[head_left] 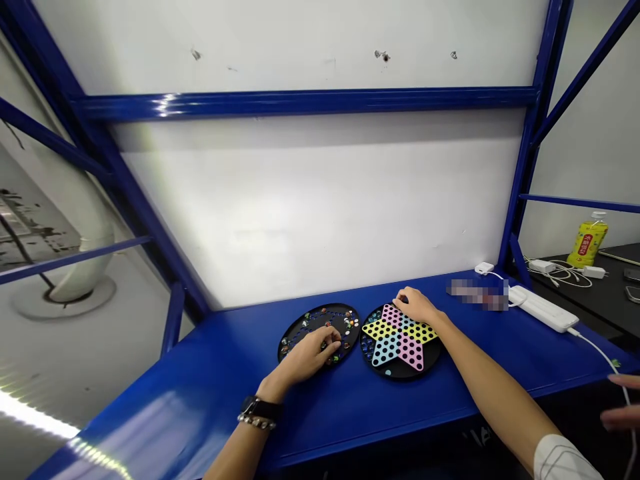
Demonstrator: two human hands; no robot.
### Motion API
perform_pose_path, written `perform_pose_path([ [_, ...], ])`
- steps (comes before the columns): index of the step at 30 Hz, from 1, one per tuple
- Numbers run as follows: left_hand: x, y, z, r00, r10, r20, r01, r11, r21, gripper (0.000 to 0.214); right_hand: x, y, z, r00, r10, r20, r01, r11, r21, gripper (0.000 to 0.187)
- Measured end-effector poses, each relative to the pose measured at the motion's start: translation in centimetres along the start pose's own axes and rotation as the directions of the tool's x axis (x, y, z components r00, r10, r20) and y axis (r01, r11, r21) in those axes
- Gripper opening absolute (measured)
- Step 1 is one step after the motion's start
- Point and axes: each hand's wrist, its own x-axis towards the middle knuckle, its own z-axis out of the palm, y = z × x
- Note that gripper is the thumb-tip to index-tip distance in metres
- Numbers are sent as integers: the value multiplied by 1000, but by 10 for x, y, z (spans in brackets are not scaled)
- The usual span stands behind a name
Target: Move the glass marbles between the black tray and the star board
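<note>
Blue tabletop beneath, left hand curls over black tray, right hand over star board, grips unclear.

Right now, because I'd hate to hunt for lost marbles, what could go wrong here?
The left hand is over a tray of loose marbles; a sweep might send some over the rim. The right hand is at the far edge of the star board; a bump there could jolt the blue marbles beside it. The tray and the board's round base sit close together, so nudging one may shift the other.
</note>
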Motion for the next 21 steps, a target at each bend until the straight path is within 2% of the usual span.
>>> perform_pose_path([
  [5, 12, 0, -8, 987, 17, -163, -11, 999, 40, 39, 0, 1, 2, 1000, -9, -15, 9, 1000, 4, 28],
  [7, 20, 2, -11, 983, -1, -182, 10, 999, 49, 39, 1, 2, 3, 1000, -10, -18, 10, 1000, 1, 29],
  [10, 38, 4, -13, 992, -14, -123, 26, 995, 97, 39, 1, 3, 3, 1000, -11, -11, 11, 1000, -1, 30],
  [14, 64, 0, -6, 1000, 4, -27, 1, 985, 173, 44, 2, 3, 2, 1000, -17, -18, 17, 1000, -3, 30],
  [17, 75, -6, 1, 1000, 16, -19, -12, 985, 172, 42, 1, 2, 1, 1000, -14, -5, 14, 1000, 3, 30],
  [21, 72, -8, 2, 998, 18, -52, -11, 993, 120, 33, 1, 1, -1, 1000, -7, 16, 7, 1000, 3, 31],
])
